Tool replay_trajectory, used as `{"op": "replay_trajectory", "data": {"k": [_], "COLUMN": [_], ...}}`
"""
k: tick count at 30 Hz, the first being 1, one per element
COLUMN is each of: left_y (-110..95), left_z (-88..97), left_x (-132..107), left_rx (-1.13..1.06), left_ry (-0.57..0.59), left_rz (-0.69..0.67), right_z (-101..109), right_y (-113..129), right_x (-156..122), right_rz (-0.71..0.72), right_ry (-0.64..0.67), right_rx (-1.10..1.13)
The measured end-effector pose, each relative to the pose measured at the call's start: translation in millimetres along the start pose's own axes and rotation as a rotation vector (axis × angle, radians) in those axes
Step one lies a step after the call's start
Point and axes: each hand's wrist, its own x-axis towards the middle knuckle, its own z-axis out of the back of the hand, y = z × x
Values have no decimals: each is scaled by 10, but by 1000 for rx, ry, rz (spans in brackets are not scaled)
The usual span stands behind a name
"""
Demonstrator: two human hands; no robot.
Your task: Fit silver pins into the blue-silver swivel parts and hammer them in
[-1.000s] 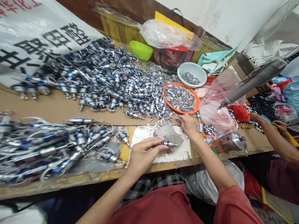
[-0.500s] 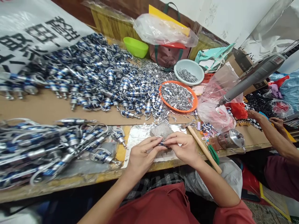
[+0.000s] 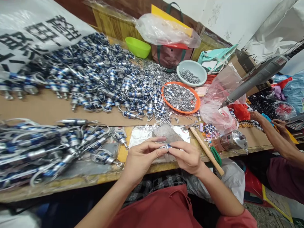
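Observation:
Between my fingertips is a small blue-and-silver metal fitting (image 3: 167, 146), mostly covered by the fingers. My left hand (image 3: 142, 156) pinches its left side, where a thin silver loop shows. My right hand (image 3: 186, 155) grips the right end between thumb and forefinger. Both hands are just in front of a grey stone block (image 3: 167, 133), which lies on a white sheet (image 3: 137, 136) at the bench edge. To the right rests a hammer (image 3: 207, 152) with a wooden handle. Finished-looking fittings of the same colours form a bundle (image 3: 71, 148) on the left.
A large heap of blue-and-silver fittings (image 3: 102, 76) covers the back left. An orange basin (image 3: 199, 106) holds small metal plates; a pale blue bowl (image 3: 204, 69) holds pins. A grey electric screwdriver (image 3: 256, 80) hangs at right, above a lidded metal-topped jug (image 3: 235, 141). A co-worker's arm (image 3: 273, 131) reaches in.
My left hand has shifted slightly left and its fingers have lifted and loosened a little. More of the fitting shows between the hands. The co-worker's hands have moved slightly.

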Motion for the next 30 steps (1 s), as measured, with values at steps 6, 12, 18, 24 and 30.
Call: {"op": "replay_trajectory", "data": {"k": [6,12,18,24,30], "left_y": [-129,-179,-165,-131,58], "left_z": [48,94,127,112,-53], "left_x": [-5,2,24,-4,-70], "left_rx": [232,328,230,117,-5], "left_ry": [52,154,275,267,-75], "left_rz": [-171,-308,-271,-130,135], "right_z": [98,100,74,60,-37], "right_y": [-33,-3,78,191,193], "right_x": [39,59,-6,16,41], "right_rz": [198,145,-25,-178,-481], "right_ry": [45,55,48,41,-64], "right_rx": [-94,-54,8,97,249]}}
